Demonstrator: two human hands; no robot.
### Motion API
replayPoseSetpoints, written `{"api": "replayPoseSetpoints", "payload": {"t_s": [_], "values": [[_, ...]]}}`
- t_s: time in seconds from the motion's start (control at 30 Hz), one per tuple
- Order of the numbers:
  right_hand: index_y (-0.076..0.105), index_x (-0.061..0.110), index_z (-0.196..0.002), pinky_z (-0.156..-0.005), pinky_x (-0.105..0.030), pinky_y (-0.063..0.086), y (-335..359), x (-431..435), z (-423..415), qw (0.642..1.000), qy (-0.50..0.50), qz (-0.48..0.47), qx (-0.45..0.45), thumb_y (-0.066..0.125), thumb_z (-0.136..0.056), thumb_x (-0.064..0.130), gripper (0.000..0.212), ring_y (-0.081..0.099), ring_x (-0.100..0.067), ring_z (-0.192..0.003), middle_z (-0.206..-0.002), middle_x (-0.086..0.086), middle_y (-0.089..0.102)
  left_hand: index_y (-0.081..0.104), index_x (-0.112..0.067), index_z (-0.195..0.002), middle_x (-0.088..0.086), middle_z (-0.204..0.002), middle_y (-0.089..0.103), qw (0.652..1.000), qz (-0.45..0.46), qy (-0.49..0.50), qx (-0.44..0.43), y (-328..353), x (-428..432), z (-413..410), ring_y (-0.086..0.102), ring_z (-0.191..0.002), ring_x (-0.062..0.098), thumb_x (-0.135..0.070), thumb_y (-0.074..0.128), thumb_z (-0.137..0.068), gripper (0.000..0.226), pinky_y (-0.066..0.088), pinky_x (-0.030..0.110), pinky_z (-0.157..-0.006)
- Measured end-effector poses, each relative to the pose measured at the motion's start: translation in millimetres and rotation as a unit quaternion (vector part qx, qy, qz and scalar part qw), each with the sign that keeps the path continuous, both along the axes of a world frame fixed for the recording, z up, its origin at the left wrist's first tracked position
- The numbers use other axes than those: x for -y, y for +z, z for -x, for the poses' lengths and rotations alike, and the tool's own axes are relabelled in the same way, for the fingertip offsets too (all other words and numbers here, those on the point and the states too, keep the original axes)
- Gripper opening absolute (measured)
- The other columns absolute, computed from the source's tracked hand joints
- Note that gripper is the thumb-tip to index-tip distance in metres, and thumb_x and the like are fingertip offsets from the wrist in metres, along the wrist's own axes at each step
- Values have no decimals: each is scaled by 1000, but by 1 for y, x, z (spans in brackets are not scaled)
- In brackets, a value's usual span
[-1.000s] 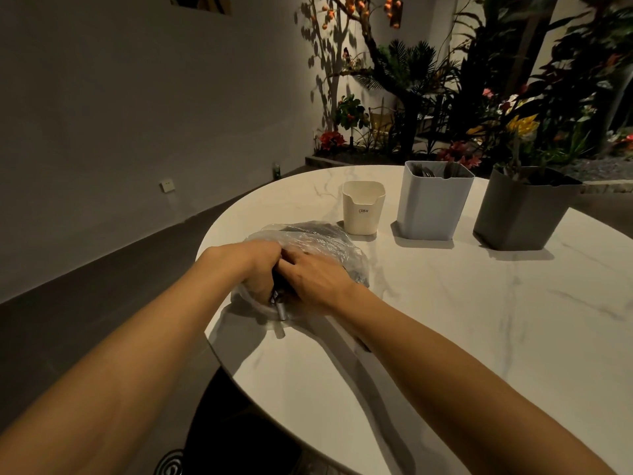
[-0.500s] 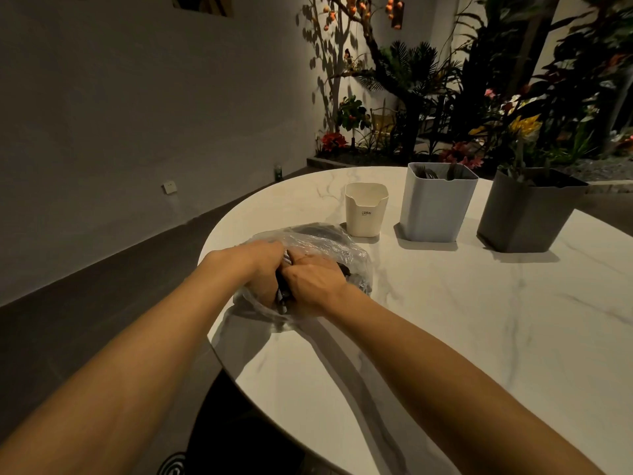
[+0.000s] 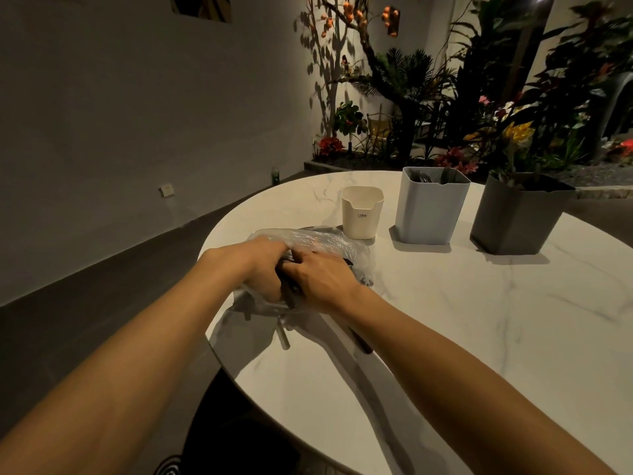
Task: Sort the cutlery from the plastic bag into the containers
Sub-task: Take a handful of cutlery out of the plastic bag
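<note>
Near the table's [image 3: 462, 354] left edge, the left hand [image 3: 262, 269] clutched the plastic bag [image 3: 329, 240] while the right hand [image 3: 323, 281] curled round dark cutlery handles [image 3: 291, 292] inside it, with the cream container [image 3: 362, 216], light-grey container [image 3: 430, 214] and dark-grey container [image 3: 519, 221] standing beyond.

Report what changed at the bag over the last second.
A metal handle has slid a little further out of the plastic bag, toward the person. The left hand and right hand stay together at the bag's mouth, the left gripping the plastic. The cream cup, light grey container and dark grey container have not moved.
</note>
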State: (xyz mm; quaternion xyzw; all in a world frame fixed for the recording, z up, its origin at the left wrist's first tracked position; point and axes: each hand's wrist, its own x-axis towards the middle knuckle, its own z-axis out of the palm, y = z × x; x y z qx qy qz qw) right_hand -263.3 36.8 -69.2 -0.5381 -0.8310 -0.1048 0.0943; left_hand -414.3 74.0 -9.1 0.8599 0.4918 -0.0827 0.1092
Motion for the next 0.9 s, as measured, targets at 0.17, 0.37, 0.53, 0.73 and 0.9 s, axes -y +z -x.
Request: {"api": "replayPoseSetpoints", "payload": {"t_s": [0.17, 0.37, 0.53, 0.73, 0.9], "values": [[54, 32, -136, -72, -38, 55, 2, 2, -10, 999, 40, 17, -26, 66, -89, 48, 51, 63, -31, -102, -140, -7, 50, 55, -49, -121, -15, -112, 65, 999, 17, -22, 23, 7, 1, 6, 64, -101, 16, -51, 84, -49, 78, 60, 40, -87], [44, 22, -149, -93, -49, 55, 2, 9, -22, 994, 61, 24, -91, 67, -94, 26, 60, 59, -35, -118, -149, -12, 49, 53, -51, -124, -13, -111, 64, 998, 28, -3, 51, 11, -4, 14, 65, -97, 16, -38, 85, -56, 76, 63, 39, -81], [55, 18, -118, -92, -42, 55, 13, 18, -28, 983, 43, 31, -174, 67, -96, 26, 27, 61, -24, -101, -120, -7, 66, 64, -37, -118, -9, -103, 66, 997, -17, -27, 66, 2, -2, 7, 60, -88, 13, -37, 66, -94, 24, 47, 24, -70], [61, 13, -121, -95, -37, 54, 22, 21, -38, 980, 41, 13, -195, 68, -94, 18, 29, 63, -26, -107, -121, -8, 68, 68, -33, -112, -8, -96, 64, 997, -52, -34, 54, -9, 2, -1, 60, -86, 14, -32, 68, -93, 20, 42, 22, -63], [64, 14, -117, -86, -39, 59, 25, 21, -47, 974, 42, -38, -221, 64, -96, 13, 20, 67, -23, -99, -114, -7, 71, 68, -32, -110, -3, -99, 67, 994, -83, -30, 58, -11, 3, -4, 62, -85, 16, -33, 68, -92, 18, 49, 26, -66]]}}
